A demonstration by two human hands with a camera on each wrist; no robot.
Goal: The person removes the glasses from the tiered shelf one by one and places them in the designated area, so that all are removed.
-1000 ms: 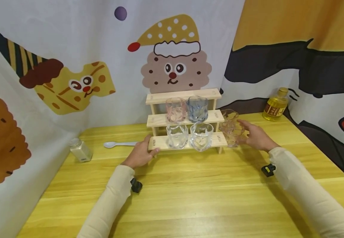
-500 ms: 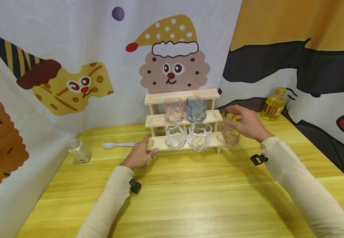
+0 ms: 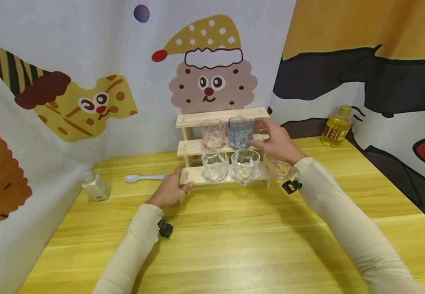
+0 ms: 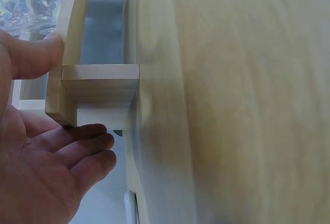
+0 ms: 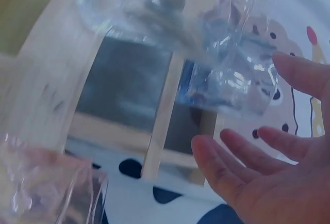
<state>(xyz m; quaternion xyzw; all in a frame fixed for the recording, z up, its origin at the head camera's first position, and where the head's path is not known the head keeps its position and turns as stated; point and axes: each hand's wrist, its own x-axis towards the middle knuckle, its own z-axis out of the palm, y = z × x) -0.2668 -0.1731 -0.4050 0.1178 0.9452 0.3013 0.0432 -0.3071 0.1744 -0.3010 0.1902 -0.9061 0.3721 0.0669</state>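
A three-step wooden rack stands on the table. My left hand holds the left end of its lowest board, thumb over the board and fingers beneath in the left wrist view. My right hand is at the right side of a blue glass on the middle step. In the right wrist view its thumb and fingers are spread apart beside that glass, not closed round it. A pink glass stands left of the blue one. Two clear glasses, one left and one right, occupy the lowest step.
Pinkish-amber glassware stands right of the rack, partly hidden by my right wrist. An oil bottle is at the back right. A white spoon and a small jar lie to the left. A printed cloth hangs behind.
My right hand has moved left from the glassware beside the rack to the blue glass. My left hand has kept its hold on the rack. The view has shifted slightly.
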